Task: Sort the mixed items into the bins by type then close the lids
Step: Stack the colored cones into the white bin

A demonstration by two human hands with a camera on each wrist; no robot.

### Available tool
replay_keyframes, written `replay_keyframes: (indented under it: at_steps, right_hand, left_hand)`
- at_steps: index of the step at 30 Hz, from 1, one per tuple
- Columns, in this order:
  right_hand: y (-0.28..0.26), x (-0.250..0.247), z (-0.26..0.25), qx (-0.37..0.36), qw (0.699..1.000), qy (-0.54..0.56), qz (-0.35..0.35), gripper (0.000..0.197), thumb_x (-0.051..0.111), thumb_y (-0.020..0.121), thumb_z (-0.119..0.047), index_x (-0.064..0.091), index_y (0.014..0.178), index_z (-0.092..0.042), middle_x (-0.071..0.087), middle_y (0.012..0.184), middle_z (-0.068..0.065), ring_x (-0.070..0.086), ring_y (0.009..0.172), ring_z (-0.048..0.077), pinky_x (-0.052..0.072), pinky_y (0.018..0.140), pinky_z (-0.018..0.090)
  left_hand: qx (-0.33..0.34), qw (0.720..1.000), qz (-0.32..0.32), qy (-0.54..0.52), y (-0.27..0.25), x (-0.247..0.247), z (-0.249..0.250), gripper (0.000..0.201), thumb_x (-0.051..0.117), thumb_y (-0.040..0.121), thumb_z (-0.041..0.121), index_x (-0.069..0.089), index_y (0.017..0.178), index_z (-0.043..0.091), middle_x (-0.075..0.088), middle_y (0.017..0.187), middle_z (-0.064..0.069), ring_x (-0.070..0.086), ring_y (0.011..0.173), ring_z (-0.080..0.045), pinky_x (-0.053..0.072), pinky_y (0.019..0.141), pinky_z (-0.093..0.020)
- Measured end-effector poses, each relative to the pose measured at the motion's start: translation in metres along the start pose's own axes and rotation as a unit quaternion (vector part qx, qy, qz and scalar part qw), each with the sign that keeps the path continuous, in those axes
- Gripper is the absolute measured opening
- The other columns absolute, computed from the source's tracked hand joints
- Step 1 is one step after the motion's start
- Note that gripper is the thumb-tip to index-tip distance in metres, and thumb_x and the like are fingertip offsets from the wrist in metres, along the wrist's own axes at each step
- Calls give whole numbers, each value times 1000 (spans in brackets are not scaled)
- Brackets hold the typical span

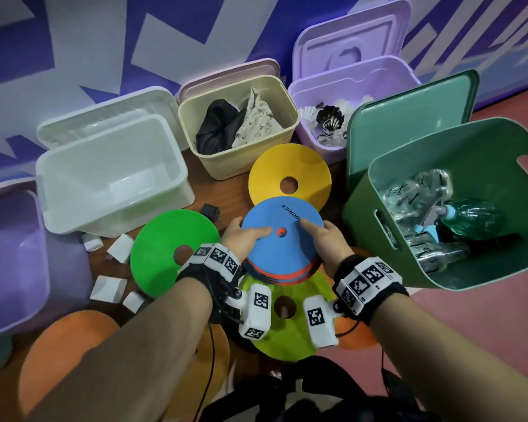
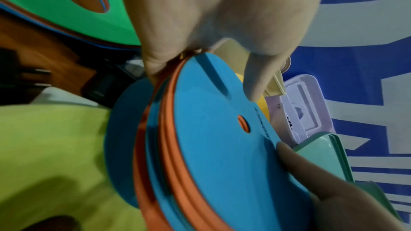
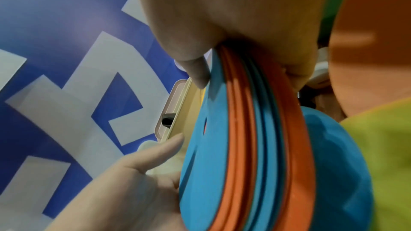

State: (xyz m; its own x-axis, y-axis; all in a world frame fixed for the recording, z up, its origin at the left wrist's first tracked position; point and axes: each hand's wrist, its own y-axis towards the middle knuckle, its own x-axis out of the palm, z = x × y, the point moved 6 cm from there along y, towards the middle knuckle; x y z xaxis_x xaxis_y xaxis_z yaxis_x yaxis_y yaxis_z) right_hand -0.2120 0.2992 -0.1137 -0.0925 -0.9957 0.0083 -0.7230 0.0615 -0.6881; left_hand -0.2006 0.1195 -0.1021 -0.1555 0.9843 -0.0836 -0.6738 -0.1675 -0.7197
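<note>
Disc cones, blue and orange in a stack [image 1: 282,248], are held between both of the person's hands above a lime-green disc [image 1: 284,327] on the brown worktop [image 1: 217,190]. The left hand [image 1: 241,239] grips the stack's left edge, thumb lying flat across the blue top disc and fingers curled beneath. The right hand [image 1: 326,239] grips the right edge the same way, thumb on top. From the wrist views, thin orange and blue rims show layered between thumb and fingers of each hand.

A green disc [image 1: 171,248] lies just left of the stack and a yellow disc [image 1: 290,175] just behind it. Small white blocks [image 1: 121,248] and a black plug adapter [image 1: 211,212] lie near the green disc.

Open bins ring the worktop: a white bin [image 1: 110,178] showing nothing inside, a beige bin [image 1: 238,123] holding cloth, a lilac bin [image 1: 326,114] with small items, and a dark green bin [image 1: 457,202] holding plastic bottles. Lids stand propped behind them.
</note>
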Motion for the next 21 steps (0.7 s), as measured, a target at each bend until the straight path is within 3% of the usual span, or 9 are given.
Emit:
replay_keyframes:
  at_steps: [3,5,8,10,14,21]
  right_hand:
    - [9,1,7,3,1000,-29,8,32,65,88,-24,55,113,-7,64,117,13,63,105,32,50,96,48]
    - [13,2,15,16,999,-27,11,35,65,88,-20,55,118,-5,65,116,13,64,104,33,51,95,48]
    - [18,3,24,32,999,-39,8,43,65,87,-21,53,123,-1,64,119,16,63,104,35,50,96,50]
    - [21,3,29,34,999,-40,5,46,65,86,-23,52,125,-2,63,119,17,63,105,36,49,95,51]
    - [19,4,28,36,999,-40,-1,41,63,87,-19,52,124,-4,63,120,17,61,107,36,48,97,52]
    - [10,2,15,3,998,-60,4,9,62,88,-16,59,95,-13,66,113,16,63,104,34,49,96,50]
  left_hand:
    - [2,999,40,7,-2,1,-5,45,79,75,13,55,113,8,66,108,-9,66,99,-29,53,91,-46]
    - [-4,999,50,19,0,2,-9,35,76,79,12,54,106,13,65,104,-7,65,99,-28,53,91,-44]
    - [-13,997,57,41,2,1,-14,36,75,80,17,54,109,16,64,110,-8,64,103,-30,52,93,-46]
    - [-15,997,67,47,4,0,-15,45,75,80,20,54,119,14,63,115,-9,62,105,-30,51,94,-46]
    - [-5,996,80,50,3,-3,-11,59,74,80,20,48,133,12,59,124,-10,60,109,-31,50,96,-46]
    - [51,988,98,105,-2,-7,4,52,65,86,7,48,135,12,56,131,-10,56,114,-29,46,82,-33]
